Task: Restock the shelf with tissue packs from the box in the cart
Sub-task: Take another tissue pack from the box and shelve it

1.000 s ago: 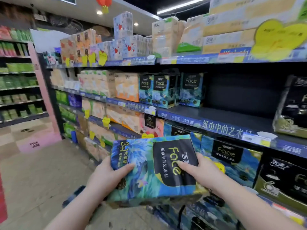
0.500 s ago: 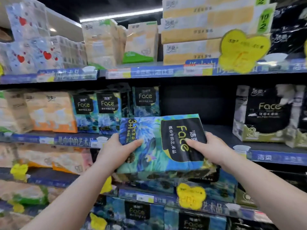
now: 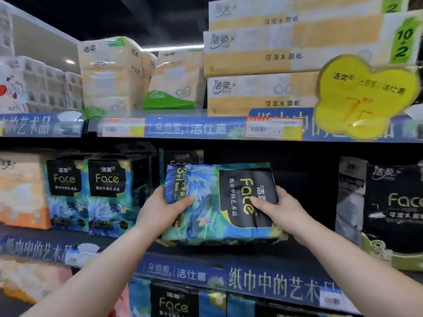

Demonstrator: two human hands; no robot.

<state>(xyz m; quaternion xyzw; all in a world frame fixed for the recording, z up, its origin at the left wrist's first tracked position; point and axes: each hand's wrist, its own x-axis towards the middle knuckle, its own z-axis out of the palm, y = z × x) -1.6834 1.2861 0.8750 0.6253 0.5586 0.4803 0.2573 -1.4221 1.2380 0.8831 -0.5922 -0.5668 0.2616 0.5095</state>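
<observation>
A blue floral tissue pack (image 3: 215, 202) with a black "Face" label lies on its side over the middle shelf (image 3: 229, 273), in the dark gap there. My left hand (image 3: 162, 211) grips its left end, thumb on the front. My right hand (image 3: 281, 211) grips its right end, thumb on the black label. Upright packs of the same kind (image 3: 87, 193) stand to the left of the gap, and one more (image 3: 180, 157) stands behind the held pack. The box and the cart are out of view.
Black "Face" tissue packs (image 3: 389, 202) stand right of the gap. Orange packs (image 3: 20, 191) are at the far left. The upper shelf (image 3: 194, 128) carries beige tissue packs and a yellow price tag (image 3: 364, 97). More blue packs (image 3: 174, 303) fill the shelf below.
Both hands have lifted the pack from below shelf height up and forward into the gap on the middle shelf. The view has swung from the aisle toward the shelf and moved closer.
</observation>
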